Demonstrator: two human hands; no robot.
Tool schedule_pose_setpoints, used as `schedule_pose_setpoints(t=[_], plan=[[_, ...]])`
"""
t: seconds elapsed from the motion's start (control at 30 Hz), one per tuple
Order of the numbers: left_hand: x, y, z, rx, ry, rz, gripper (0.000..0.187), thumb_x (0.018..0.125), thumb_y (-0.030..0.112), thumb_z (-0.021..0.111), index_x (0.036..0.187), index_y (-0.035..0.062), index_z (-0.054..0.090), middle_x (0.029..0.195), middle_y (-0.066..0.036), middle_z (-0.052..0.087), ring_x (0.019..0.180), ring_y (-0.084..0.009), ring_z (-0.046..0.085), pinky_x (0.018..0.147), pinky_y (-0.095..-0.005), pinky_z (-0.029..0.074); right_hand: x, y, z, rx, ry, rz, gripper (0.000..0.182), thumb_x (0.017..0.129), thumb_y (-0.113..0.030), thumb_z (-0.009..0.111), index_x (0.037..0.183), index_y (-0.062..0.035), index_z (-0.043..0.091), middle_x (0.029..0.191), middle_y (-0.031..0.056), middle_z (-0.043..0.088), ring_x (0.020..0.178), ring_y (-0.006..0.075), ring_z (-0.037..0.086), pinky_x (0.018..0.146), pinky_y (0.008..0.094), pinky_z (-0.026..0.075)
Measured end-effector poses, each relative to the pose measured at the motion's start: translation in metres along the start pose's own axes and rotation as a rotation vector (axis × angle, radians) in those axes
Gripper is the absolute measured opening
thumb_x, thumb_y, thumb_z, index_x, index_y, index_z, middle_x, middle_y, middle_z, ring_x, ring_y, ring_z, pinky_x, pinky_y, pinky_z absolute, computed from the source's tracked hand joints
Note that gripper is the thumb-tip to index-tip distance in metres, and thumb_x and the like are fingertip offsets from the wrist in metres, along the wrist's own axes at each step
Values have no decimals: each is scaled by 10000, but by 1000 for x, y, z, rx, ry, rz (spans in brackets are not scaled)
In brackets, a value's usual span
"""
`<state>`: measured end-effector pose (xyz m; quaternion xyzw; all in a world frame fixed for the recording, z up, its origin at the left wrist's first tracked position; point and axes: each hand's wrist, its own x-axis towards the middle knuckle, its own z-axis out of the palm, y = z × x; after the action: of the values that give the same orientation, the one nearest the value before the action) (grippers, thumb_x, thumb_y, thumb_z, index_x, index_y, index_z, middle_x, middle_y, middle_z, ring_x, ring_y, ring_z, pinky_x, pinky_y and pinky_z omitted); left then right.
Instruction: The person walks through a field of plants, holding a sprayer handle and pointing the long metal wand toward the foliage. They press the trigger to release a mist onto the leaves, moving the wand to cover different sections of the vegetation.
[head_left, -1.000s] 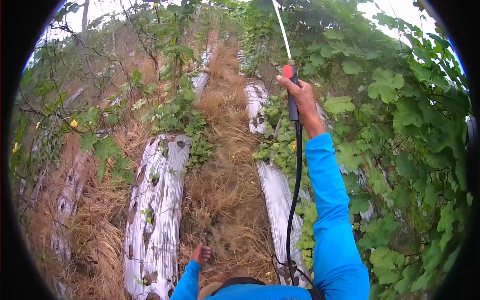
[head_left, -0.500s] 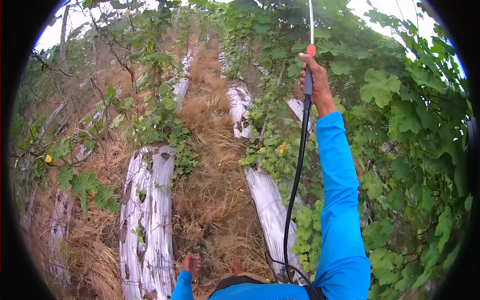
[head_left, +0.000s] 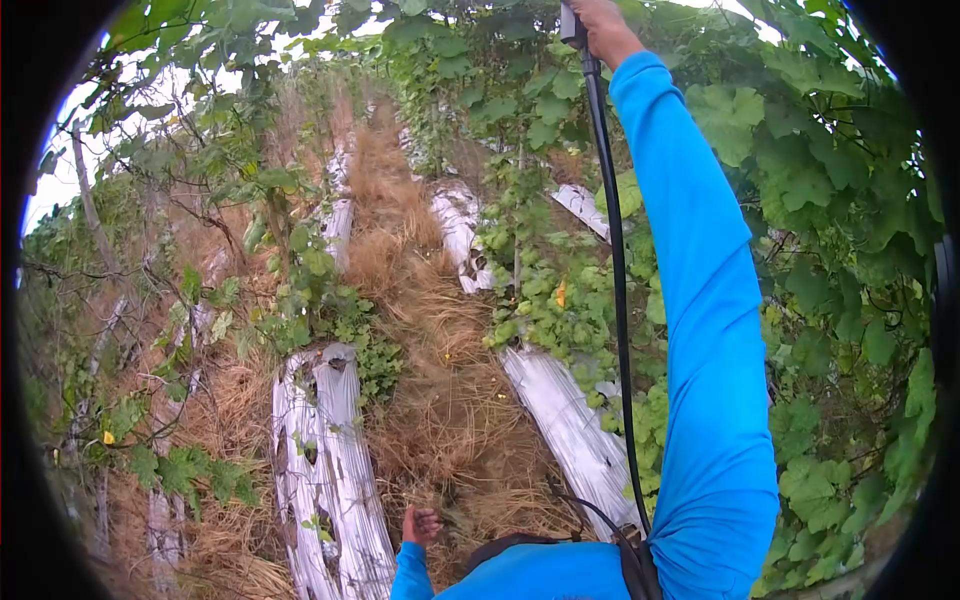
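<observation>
Spray wand handle (head_left: 572,25) sits at the frame's top, my right hand (head_left: 600,22) wrapped around it; black hose (head_left: 615,300) droops below. I judge it light and stiff, best gripped at the handle. Left hand (head_left: 421,524) hangs loosely curled, empty.

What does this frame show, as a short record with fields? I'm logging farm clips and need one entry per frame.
setting: crop rows on trellised vines, dry straw path
right hand: raised at the top edge, fingers closed on sprayer handle
hose: black hose hangs from the handle down along the blue sleeve
left hand: low by the body, holds nothing visible
ground cover: silver mulch film, torn in places
</observation>
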<state>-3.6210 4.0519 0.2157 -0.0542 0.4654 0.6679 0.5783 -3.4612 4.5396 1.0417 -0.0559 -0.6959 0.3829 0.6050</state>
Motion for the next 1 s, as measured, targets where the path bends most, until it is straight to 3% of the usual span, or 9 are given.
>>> schedule_pose_setpoints(t=[0.1,0.23,0.3,0.33,0.43,0.47,0.67,0.8,1.0], plan=[[-15,8,0,104,96,77,607,848,630,510,868,40,652,661,-54,550,551,-172,487,469,-326,407,6,5,5,156,-39,36,223,808,-381,715,838,-166,661,586,-61,497,475,75,454,418,252,333],[-12,-11,-47,-113,-117,-57,612,862,615,492,885,30,668,651,-128,592,517,-222,517,474,-342,423,-12,-8,25,208,-43,55,241,835,-405,664,843,-167,622,560,-55,461,445,80,442,385,248,325],[-30,-22,-35,-47,68,116,623,867,619,483,870,23,666,633,-104,571,511,-200,487,467,-330,405,-21,-21,23,318,-108,205,274,821,-423,662,768,-171,569,532,-60,423,393,73,398,350,229,313],[-27,-23,-51,-138,-85,4,620,873,611,478,867,20,664,637,-95,579,509,-189,477,469,-319,402,-21,-20,15,364,-198,414,349,791,-469,662,702,-173,499,509,-61,386,358,64,359,325,212,310],[-31,-34,-56,-156,-74,-96,628,866,618,479,872,18,661,675,-106,608,517,-189,494,479,-315,413,-40,-26,9,387,-275,471,419,766,-504,659,653,-172,429,503,-60,366,357,69,362,323,216,327],[-40,-37,-44,-3,170,-56,639,856,635,479,872,22,657,666,-90,586,499,-169,444,467,-302,369,-47,-28,12,385,-284,472,419,766,-504,659,653,-172,429,503,-60,366,357,69,362,323,216,327],[-43,-52,-72,47,36,-110,702,825,708,421,943,50,633,752,-74,644,594,-212,590,510,-351,440,-80,-20,28,359,-373,268,402,819,-437,635,799,-77,456,579,-31,393,419,59,398,332,194,363],[-53,-57,-93,90,-31,-109,698,808,725,429,932,75,651,795,-85,679,655,-238,646,571,-383,514,-92,-12,30,419,-321,447,426,771,-501,648,657,-141,451,499,-44,367,357,89,371,321,226,337],[-52,-73,-97,162,69,-142,729,807,731,410,972,60,644,794,-77,674,642,-224,630,568,-378,510,-90,15,30,601,-437,562,458,791,-517,618,693,-82,512,497,-6,388,364,136,394,328,259,353]])
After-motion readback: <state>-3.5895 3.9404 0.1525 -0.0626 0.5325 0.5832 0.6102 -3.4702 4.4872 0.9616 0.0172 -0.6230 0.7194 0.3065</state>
